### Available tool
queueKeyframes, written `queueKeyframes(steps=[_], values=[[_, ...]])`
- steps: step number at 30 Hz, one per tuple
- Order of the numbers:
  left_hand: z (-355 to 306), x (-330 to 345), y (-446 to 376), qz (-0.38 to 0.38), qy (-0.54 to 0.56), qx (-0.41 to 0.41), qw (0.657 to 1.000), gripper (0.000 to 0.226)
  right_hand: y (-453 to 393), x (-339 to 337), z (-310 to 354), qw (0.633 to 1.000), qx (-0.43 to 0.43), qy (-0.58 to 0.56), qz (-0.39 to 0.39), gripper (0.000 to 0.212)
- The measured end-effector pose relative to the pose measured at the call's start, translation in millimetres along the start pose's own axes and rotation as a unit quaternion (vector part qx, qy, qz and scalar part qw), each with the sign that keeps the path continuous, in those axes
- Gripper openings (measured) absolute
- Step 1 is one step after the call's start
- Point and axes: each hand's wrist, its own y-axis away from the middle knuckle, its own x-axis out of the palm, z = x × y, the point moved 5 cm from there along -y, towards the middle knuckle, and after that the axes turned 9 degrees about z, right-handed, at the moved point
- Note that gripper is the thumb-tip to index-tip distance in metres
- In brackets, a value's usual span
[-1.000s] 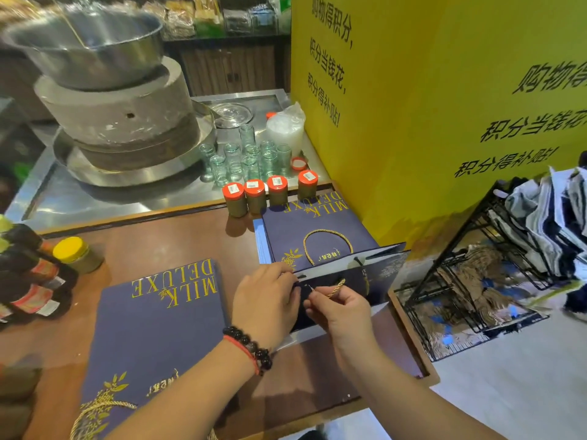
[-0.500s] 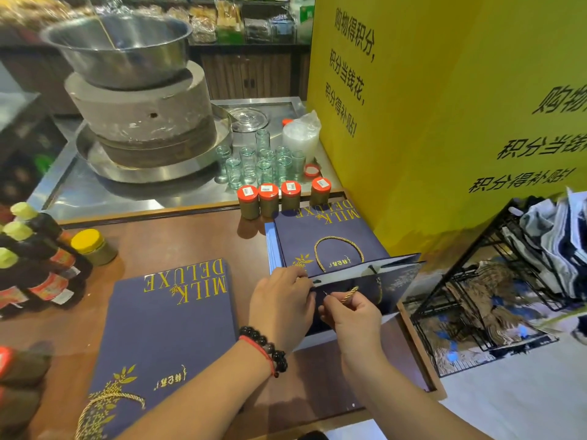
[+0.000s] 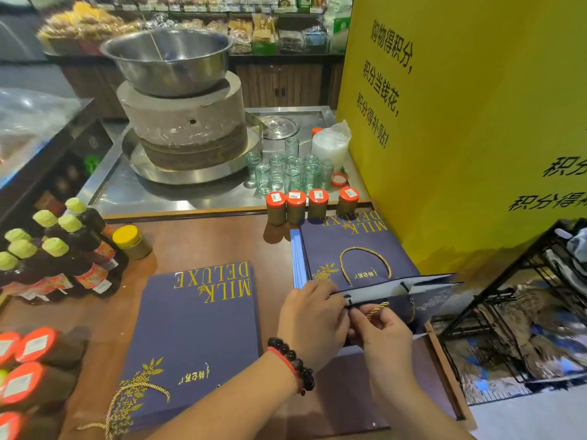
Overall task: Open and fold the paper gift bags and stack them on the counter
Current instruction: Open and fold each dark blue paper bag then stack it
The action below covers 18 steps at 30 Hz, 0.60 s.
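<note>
- A food shop: shelves [image 3: 190, 23] of packaged goods are lining the back wall.
- A stone mill [image 3: 184, 122] and labelled jars [image 3: 295, 206] are sitting by the bench [image 3: 206, 242].
- A yellow promotional sign [image 3: 460, 122] is standing alongside.

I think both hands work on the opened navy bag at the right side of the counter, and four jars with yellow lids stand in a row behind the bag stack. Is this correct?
Not quite: the four jars in the row have orange-red lids, not yellow, as the head view shows. The rest holds: the left hand and right hand work on the opened navy bag at the right of the counter.

counter [image 3: 206, 242]: brown wood | flat navy bags [image 3: 193, 341] | bag stack [image 3: 352, 252] | orange-lidded jars [image 3: 313, 206] | dark bottles [image 3: 63, 252]
</note>
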Motion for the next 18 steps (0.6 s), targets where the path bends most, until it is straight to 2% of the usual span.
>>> queueKeyframes(steps=[7,11,13,15,18], values=[[0,-2,-2,0.005,-0.011,0.0,1.0,0.024,6,0,0,0.996,0.029,-0.072,0.037,0.017],[0,-3,-5,0.008,-0.025,0.0,1.0,0.024,11,-6,-1,0.996,0.042,-0.051,0.059,0.024],[0,-3,-5,0.007,-0.028,-0.006,1.0,0.026,12,-16,-4,0.997,0.044,0.013,0.055,0.028],[-1,-4,-4,0.004,-0.023,-0.007,1.0,0.023,13,-32,-2,0.991,0.0,0.128,0.04,0.028],[-3,-3,-2,0.005,-0.02,-0.002,1.0,0.016,15,-41,37,0.936,-0.182,0.3,0.022,0.026]])
